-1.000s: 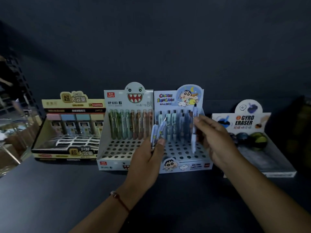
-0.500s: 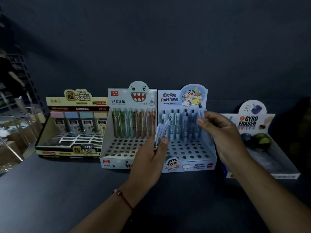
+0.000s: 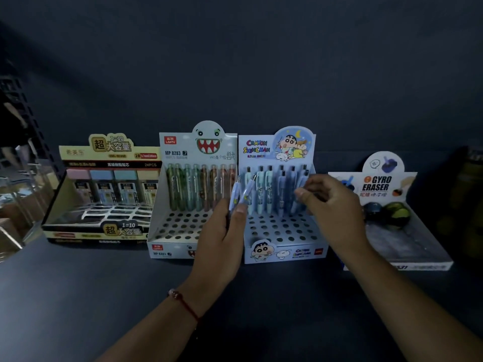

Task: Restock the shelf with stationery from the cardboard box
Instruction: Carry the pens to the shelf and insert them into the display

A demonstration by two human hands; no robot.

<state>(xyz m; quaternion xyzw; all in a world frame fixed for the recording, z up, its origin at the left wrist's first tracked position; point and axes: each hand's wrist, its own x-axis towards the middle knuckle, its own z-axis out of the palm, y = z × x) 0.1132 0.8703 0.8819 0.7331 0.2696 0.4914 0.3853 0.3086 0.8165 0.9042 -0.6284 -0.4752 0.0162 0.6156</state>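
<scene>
While the head view looks down on the dark shelf (image 3: 78, 296), the left hand (image 3: 222, 239) grips two light-blue pens (image 3: 241, 192) in front of the Crayon Shinchan display box (image 3: 285, 253). The right hand (image 3: 337, 210) pinches one pen (image 3: 300, 190) at the back row of this box. I judge the job is partly done: one row stands filled, many front holes are free, and the cardboard box is not visible

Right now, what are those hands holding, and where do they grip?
The left hand grips two light blue pens by their lower barrels. The right hand is at the Crayon Shinchan display; its hold cannot be told.
</scene>
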